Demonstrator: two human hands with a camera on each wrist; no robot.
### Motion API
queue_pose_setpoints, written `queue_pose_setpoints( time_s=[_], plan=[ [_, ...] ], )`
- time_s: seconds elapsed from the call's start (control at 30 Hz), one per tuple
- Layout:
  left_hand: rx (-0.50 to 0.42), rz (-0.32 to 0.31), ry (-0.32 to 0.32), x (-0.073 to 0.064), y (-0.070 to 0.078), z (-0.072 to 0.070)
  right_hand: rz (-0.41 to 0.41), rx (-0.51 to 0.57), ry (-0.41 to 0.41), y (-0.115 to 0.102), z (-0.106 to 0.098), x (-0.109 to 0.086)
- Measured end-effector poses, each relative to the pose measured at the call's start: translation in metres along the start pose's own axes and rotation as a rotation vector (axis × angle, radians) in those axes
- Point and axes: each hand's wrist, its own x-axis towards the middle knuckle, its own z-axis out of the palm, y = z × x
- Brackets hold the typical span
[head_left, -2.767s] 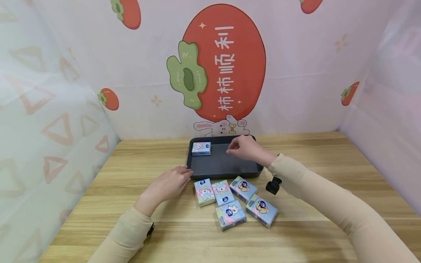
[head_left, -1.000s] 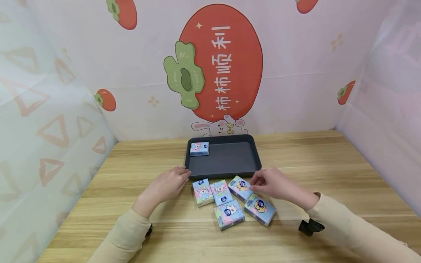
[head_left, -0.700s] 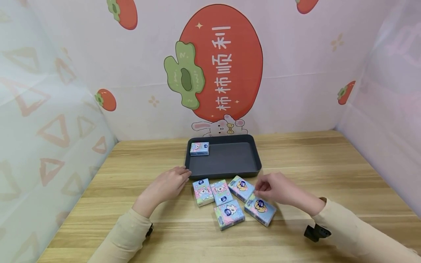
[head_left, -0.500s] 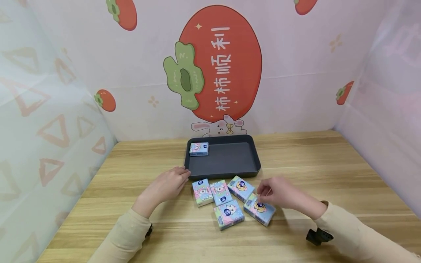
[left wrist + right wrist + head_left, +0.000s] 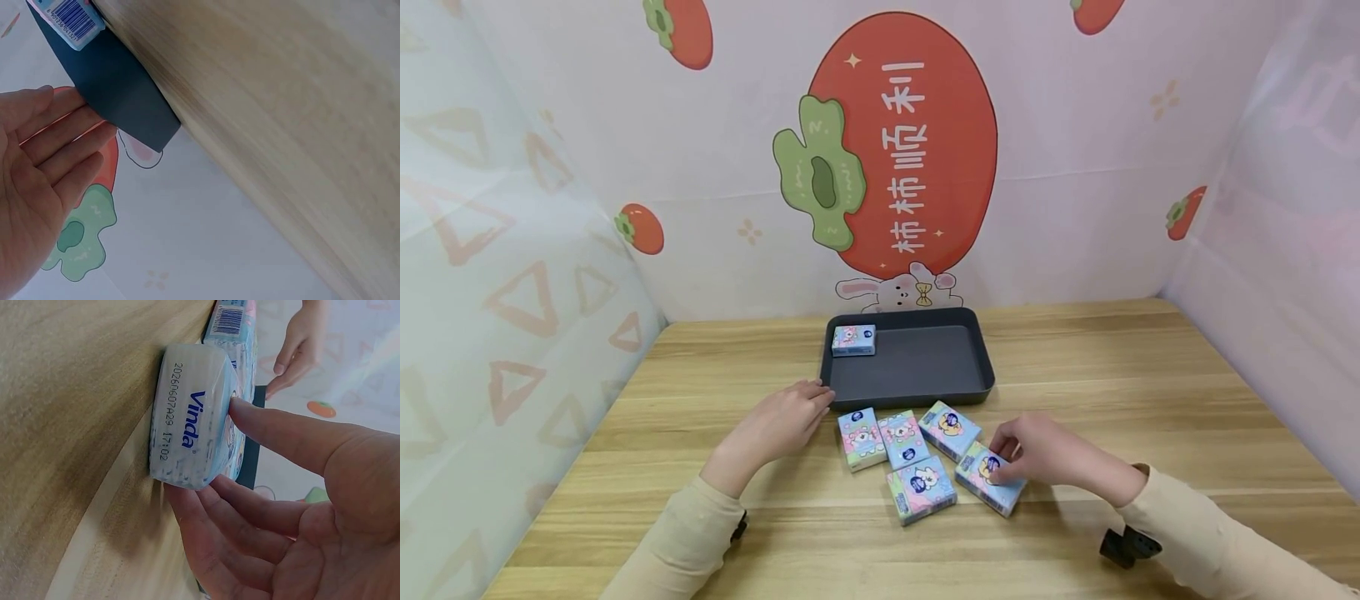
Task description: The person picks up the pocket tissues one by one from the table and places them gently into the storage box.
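Note:
My right hand (image 5: 1052, 451) pinches a blue tissue pack (image 5: 978, 478) with a yellow cartoon print, the rightmost on the table. In the right wrist view the thumb presses the pack's top face and the fingers bend around its side; the "Vinda" end (image 5: 187, 419) faces the camera. Fingers nearly straight, my left hand (image 5: 775, 427) touches the near left corner of a dark grey tray (image 5: 917, 367). One pink-and-blue pack (image 5: 854, 338) lies in the tray's far left corner. Between the hands lie more packs, among them a yellow-printed one (image 5: 950, 429) touching the pinched pack.
Two pink-printed packs (image 5: 862, 438) lie side by side close to the tray's front wall. Nearer the person is a pack with a white cartoon figure (image 5: 922, 490). Behind the wooden table (image 5: 1090, 350) hangs a printed cloth backdrop (image 5: 1075, 233).
From over the tray, my right hand has come back past the upper yellow-printed pack, then down to the rightmost pack, which it now pinches. The left hand has stayed at the tray corner.

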Motion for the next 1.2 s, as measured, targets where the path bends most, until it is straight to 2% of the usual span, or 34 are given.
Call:
queue_pose_setpoints(
  time_s=[0.2, 0.47, 0.7, 1.2],
  plan=[
    [-0.007, -0.002, -0.001, -0.0015, -0.0003, -0.0003, 0.017, 0.024, -0.052, -0.0007, -0.0001, 0.0024],
    [-0.003, 0.006, -0.014, -0.0018, -0.0006, -0.001, 0.102, 0.052, -0.1, -0.0008, -0.0008, 0.0044],
    [-0.005, 0.011, -0.004, -0.0023, -0.0012, -0.0005, 0.141, 0.051, -0.149, -0.0025, -0.0029, 0.0047],
    [-0.004, 0.023, -0.013, -0.0008, -0.0014, -0.0022, 0.185, 0.035, -0.193, -0.0031, -0.0026, 0.0064]
  ],
)
